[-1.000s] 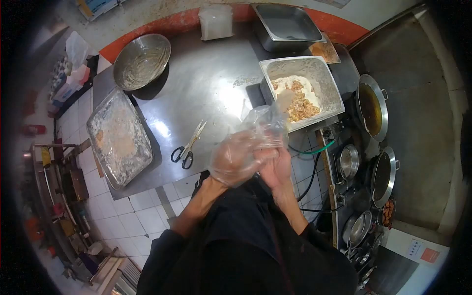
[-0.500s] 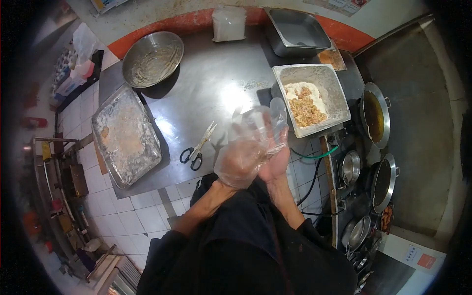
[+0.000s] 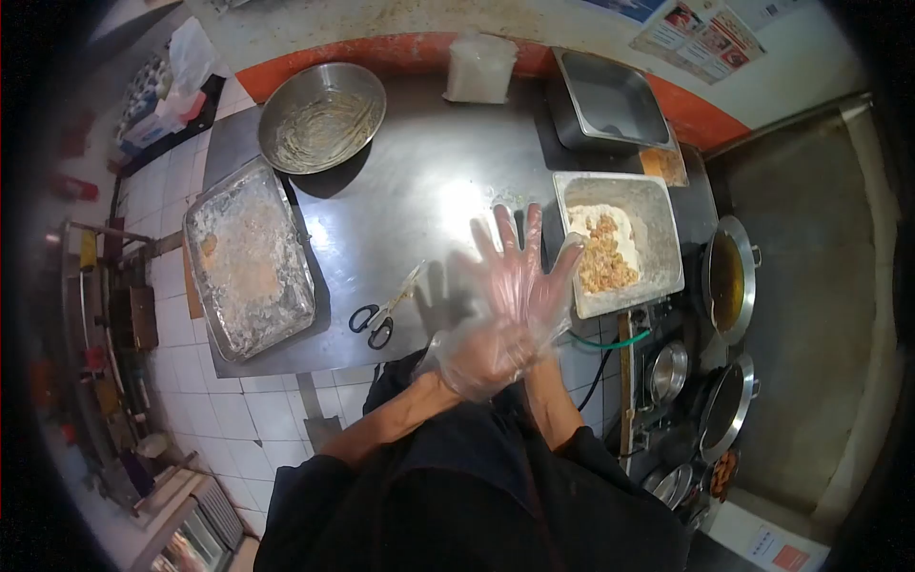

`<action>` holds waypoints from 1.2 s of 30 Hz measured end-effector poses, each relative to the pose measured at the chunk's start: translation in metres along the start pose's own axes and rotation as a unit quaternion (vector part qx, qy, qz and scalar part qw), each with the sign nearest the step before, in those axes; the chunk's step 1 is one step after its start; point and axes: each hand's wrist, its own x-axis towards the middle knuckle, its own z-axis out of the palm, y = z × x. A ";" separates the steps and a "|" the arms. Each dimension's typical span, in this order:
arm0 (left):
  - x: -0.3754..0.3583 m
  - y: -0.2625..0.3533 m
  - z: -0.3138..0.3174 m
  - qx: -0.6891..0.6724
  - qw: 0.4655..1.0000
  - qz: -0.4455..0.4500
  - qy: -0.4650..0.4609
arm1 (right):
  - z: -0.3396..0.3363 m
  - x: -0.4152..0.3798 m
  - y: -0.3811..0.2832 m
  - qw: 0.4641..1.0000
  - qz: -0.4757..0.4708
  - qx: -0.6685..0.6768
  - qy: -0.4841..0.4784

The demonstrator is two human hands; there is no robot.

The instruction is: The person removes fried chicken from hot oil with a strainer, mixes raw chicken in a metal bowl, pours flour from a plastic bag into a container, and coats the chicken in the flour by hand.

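Observation:
My right hand [image 3: 519, 272] is palm up inside a clear plastic glove, with its fingers spread wide and no object in it. Lower down, my left hand [image 3: 491, 357], also in a clear plastic glove, is closed around the cuff of the right glove at the wrist. Black-handled scissors [image 3: 383, 315] lie on the steel table to the left of both hands. Just right of my right fingertips stands a deep metal pan [image 3: 658, 224] holding white flour and battered pieces of food [image 3: 605, 262].
A flour-covered tray [image 3: 253, 257] lies at the table's left side, near a wide steel bowl [image 3: 322, 119] with batter residue. At the back are a clear plastic container [image 3: 479, 69] and a dark metal pan [image 3: 610, 100]. Woks, one with oil [image 3: 729, 281], line the right.
My right hand has slid up into its glove and spread its fingers. My left hand has moved down to the right wrist. The view has shifted slightly.

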 end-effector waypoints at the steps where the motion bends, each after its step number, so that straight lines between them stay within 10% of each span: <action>1: -0.002 -0.004 0.006 0.008 1.000 -0.005 0.005 | 0.000 0.014 -0.005 0.998 -0.009 -0.045 0.031; 4: -0.002 -0.009 0.011 0.011 0.992 -0.081 -0.093 | -0.016 0.070 -0.025 0.944 0.003 -0.314 0.101; 7: -0.007 -0.018 0.018 0.046 0.993 -0.110 0.009 | -0.043 0.167 -0.055 0.873 -0.034 -0.460 0.158; 11: -0.034 -0.026 0.007 0.178 0.939 -0.277 0.103 | -0.073 0.318 -0.090 0.489 -0.257 -0.832 0.051; 13: -0.046 -0.025 -0.004 0.191 0.862 -0.433 0.180 | -0.042 0.362 -0.099 0.409 -0.148 -0.900 0.019; 14: -0.072 -0.028 -0.001 0.201 0.825 -0.481 0.219 | -0.084 0.409 -0.102 0.363 -0.316 -0.873 -0.084; 18: -0.099 -0.003 -0.020 0.286 0.665 -0.615 0.313 | -0.067 0.429 -0.097 0.343 -0.118 -0.930 -0.053; 21: -0.122 0.015 -0.027 0.260 0.553 -0.704 0.362 | -0.080 0.415 -0.096 0.538 -0.056 -0.834 -0.109; 25: -0.145 0.019 -0.027 0.207 0.595 -0.632 0.452 | -0.027 0.333 -0.084 0.529 -0.084 -0.836 -0.116; 26: -0.146 0.015 -0.029 0.208 0.591 -0.636 0.451 | -0.016 0.315 -0.080 0.656 -0.019 -0.748 -0.100; 29: -0.137 -0.012 -0.037 0.128 0.720 -0.502 0.462 | -0.031 0.271 -0.075 0.779 -0.004 -0.605 -0.164; 31: -0.109 -0.034 -0.049 0.091 0.779 -0.477 0.398 | 0.004 0.213 -0.073 0.694 0.060 -0.678 -0.234; 32: -0.086 -0.035 -0.062 0.091 0.815 -0.468 0.328 | -0.024 0.196 -0.065 0.866 0.170 -0.421 -0.208; 33: -0.059 -0.033 -0.076 0.045 0.829 -0.471 0.298 | 0.001 0.170 -0.061 0.651 0.079 -0.669 -0.350; 35: -0.032 -0.024 -0.084 -0.002 0.840 -0.472 0.265 | 0.043 0.121 -0.037 0.447 -0.037 -0.764 -0.464; 36: -0.027 -0.021 -0.084 -0.049 0.853 -0.456 0.247 | 0.053 0.102 -0.022 0.445 -0.026 -0.749 -0.490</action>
